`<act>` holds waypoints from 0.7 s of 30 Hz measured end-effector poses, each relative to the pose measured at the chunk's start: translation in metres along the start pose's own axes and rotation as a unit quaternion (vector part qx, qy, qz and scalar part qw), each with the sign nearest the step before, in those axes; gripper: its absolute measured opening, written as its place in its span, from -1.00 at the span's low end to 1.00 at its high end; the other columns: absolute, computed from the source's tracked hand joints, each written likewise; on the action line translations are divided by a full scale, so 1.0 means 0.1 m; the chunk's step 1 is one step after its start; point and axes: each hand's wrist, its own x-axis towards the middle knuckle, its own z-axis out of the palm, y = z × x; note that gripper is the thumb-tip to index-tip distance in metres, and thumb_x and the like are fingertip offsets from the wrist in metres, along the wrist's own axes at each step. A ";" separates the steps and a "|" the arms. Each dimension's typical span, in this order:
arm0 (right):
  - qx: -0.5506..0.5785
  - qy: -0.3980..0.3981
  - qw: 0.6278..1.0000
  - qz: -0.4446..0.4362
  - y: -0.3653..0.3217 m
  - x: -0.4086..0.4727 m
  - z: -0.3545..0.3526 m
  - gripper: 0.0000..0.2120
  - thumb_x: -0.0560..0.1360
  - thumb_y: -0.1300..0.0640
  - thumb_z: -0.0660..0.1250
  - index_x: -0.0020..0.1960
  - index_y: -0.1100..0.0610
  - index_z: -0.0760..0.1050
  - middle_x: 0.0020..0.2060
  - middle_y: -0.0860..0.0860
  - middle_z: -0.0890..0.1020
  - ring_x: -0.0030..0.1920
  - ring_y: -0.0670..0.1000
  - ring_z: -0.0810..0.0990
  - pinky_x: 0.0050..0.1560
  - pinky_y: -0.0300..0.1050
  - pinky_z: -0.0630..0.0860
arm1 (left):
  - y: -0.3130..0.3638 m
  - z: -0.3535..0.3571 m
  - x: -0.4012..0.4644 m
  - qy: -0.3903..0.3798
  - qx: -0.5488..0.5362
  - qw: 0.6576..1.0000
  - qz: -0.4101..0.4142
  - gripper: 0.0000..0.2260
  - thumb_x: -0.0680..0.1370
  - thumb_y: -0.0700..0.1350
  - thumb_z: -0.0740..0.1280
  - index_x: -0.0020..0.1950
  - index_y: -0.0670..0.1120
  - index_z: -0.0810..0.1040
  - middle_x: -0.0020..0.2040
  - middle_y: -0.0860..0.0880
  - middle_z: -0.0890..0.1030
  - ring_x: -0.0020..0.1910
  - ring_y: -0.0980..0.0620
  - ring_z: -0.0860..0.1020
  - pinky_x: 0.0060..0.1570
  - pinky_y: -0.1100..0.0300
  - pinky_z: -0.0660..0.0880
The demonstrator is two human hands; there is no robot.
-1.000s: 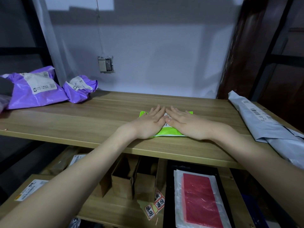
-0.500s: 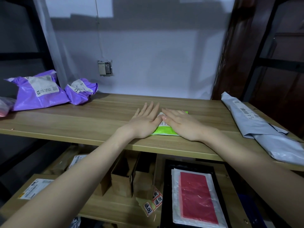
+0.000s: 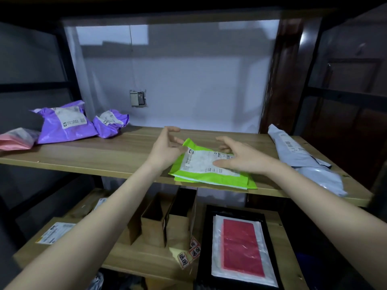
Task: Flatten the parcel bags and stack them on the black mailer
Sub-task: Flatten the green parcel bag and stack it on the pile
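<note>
The fingers (image 3: pixel 174 140) of the left hand (image 3: pixel 165 147) are spread and loosely curved, meeting the far left corner of a flat bright green plastic parcel bag with a white printed shipping label (image 3: pixel 207 166). Whether they pinch that corner or only touch it cannot be told. The right hand (image 3: pixel 240 159) hovers over the bag's right side, fingers spread and relaxed, thumb lying across the label.

The green bag rests at the front edge of the upper wooden shelf board (image 3: pixel 117 155), its near edge overhanging slightly. Below the green bag, on the lower shelf, lies the black mailer (image 3: pixel 206 245), already carrying a clear-sleeved red packet (image 3: pixel 240 250).

The bag looks pressed flat, so the step in hand is likely the pickup. Gripping both short ends evenly should keep it flat; lowering it level and square onto the red packet should keep the stack tidy.

Left of the green bag sit two crumpled purple bags (image 3: pixel 67 124); right of it, a grey mailer (image 3: pixel 301 155).
</note>
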 end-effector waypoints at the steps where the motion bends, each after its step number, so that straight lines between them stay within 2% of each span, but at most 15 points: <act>1: -0.001 0.007 1.000 -0.001 0.01 -0.05 -0.04 -0.28 0.41 -0.09 0.40 0.47 0.01 0.16 0.30 0.04 0.47 0.37 0.03 0.35 0.40 0.03 0.25 | 0.07 0.02 -0.05 0.005 -0.034 0.999 0.016 -0.60 0.43 -0.37 0.39 0.13 -0.02 0.37 -0.21 0.06 0.48 -0.24 0.09 0.50 -0.09 0.19 0.47; 3: 0.007 0.011 1.000 -0.001 0.03 -0.17 -0.14 -0.25 0.39 -0.13 0.41 0.46 0.01 0.18 0.25 0.00 0.47 0.37 -0.02 0.32 0.41 0.00 0.25 | 0.22 0.05 -0.16 0.011 -0.097 0.994 0.041 -0.60 0.44 -0.40 0.38 0.16 -0.05 0.39 -0.18 0.05 0.48 -0.32 0.20 0.51 -0.27 0.38 0.45; 4: 0.023 0.006 1.000 -0.003 0.04 -0.23 -0.19 -0.27 0.37 -0.15 0.42 0.45 0.00 0.22 0.23 -0.05 0.47 0.35 -0.05 0.33 0.40 -0.02 0.27 | 0.31 0.06 -0.22 0.010 -0.127 0.991 0.045 -0.60 0.45 -0.39 0.38 0.18 -0.06 0.39 -0.16 0.05 0.50 -0.37 0.24 0.52 -0.30 0.40 0.45; 6: 0.069 -0.013 0.997 -0.019 0.05 -0.39 -0.27 -0.40 0.34 -0.13 0.46 0.31 0.00 0.40 0.20 -0.08 0.54 0.24 -0.08 0.48 0.32 -0.07 0.37 | 0.45 0.06 -0.33 -0.008 -0.171 0.984 0.050 -0.59 0.45 -0.38 0.39 0.20 -0.05 0.40 -0.12 0.05 0.54 -0.37 0.24 0.56 -0.25 0.34 0.49; 7: 0.091 -0.023 0.995 -0.030 0.05 -0.48 -0.29 -0.53 0.35 -0.05 0.49 0.21 0.03 0.48 0.13 -0.05 0.60 0.14 -0.09 0.55 0.23 -0.12 0.44 | 0.51 0.06 -0.39 -0.019 -0.182 0.982 0.052 -0.59 0.44 -0.37 0.40 0.19 -0.04 0.41 -0.09 0.05 0.56 -0.35 0.21 0.57 -0.20 0.29 0.50; 10: 0.117 -0.018 0.992 -0.044 0.04 -0.77 -0.28 -0.76 0.37 0.14 0.50 0.01 0.16 0.60 -0.05 0.07 0.69 -0.12 -0.11 0.62 -0.04 -0.23 0.51 | 0.63 0.09 -0.58 -0.064 -0.188 0.978 0.058 -0.62 0.44 -0.35 0.40 0.16 -0.01 0.45 -0.06 0.03 0.61 -0.24 0.12 0.61 -0.08 0.22 0.53; 12: 0.139 -0.008 0.990 -0.034 0.07 -0.94 -0.21 -0.78 0.35 0.16 0.51 -0.03 0.16 0.63 -0.08 0.06 0.70 -0.11 -0.08 0.64 -0.03 -0.17 0.54 | 0.64 0.10 -0.71 -0.112 -0.169 0.978 0.039 -0.69 0.46 -0.26 0.41 0.13 0.02 0.49 -0.07 0.04 0.65 -0.14 0.08 0.62 0.02 0.16 0.51; 14: 0.166 -0.011 0.986 -0.019 0.12 -1.10 -0.14 -0.77 0.34 0.16 0.52 -0.01 0.13 0.63 -0.07 0.00 0.71 -0.05 -0.05 0.67 0.06 -0.09 0.57 | 0.58 0.08 -0.84 -0.180 -0.129 0.975 -0.001 -0.75 0.45 -0.05 0.43 0.11 0.08 0.53 -0.06 0.06 0.67 -0.09 0.08 0.63 0.06 0.10 0.49; 16: 0.195 -0.032 0.980 -0.001 0.19 -1.24 -0.06 -0.74 0.33 0.15 0.52 0.01 0.14 0.63 -0.05 0.00 0.71 -0.02 -0.03 0.67 0.07 -0.04 0.59 | 0.46 0.07 -0.97 -0.269 -0.072 0.960 -0.034 -0.67 0.39 0.10 0.42 0.13 0.08 0.53 0.02 0.07 0.67 -0.02 0.07 0.63 0.04 0.10 0.52; 17: 0.213 -0.046 0.976 0.008 0.23 -1.31 -0.02 -0.73 0.34 0.16 0.51 0.02 0.15 0.63 -0.04 0.01 0.71 -0.02 -0.02 0.68 0.06 -0.04 0.59 | 0.38 0.09 -1.03 -0.310 -0.050 0.948 -0.048 -0.65 0.41 0.08 0.43 0.16 0.06 0.52 0.07 0.07 0.66 0.02 0.07 0.63 0.04 0.14 0.55; 19: 0.243 -0.073 0.967 0.024 0.33 -1.41 0.08 -0.74 0.36 0.19 0.49 0.03 0.17 0.62 -0.02 0.04 0.70 -0.03 0.00 0.68 0.02 -0.09 0.61 | 0.19 0.15 -1.13 -0.368 -0.026 0.926 -0.079 -0.67 0.46 -0.10 0.44 0.21 0.00 0.51 0.12 0.05 0.66 0.06 0.06 0.63 0.04 0.19 0.57; 21: 0.267 -0.100 0.957 0.049 0.45 -1.48 0.25 -0.78 0.39 0.22 0.47 0.03 0.17 0.61 -0.01 0.05 0.70 -0.06 -0.05 0.68 -0.03 -0.16 0.62 | -0.04 0.24 -1.20 -0.381 -0.009 0.918 -0.107 -0.68 0.46 -0.20 0.44 0.19 -0.05 0.54 0.09 0.01 0.67 0.04 0.04 0.64 0.01 0.18 0.58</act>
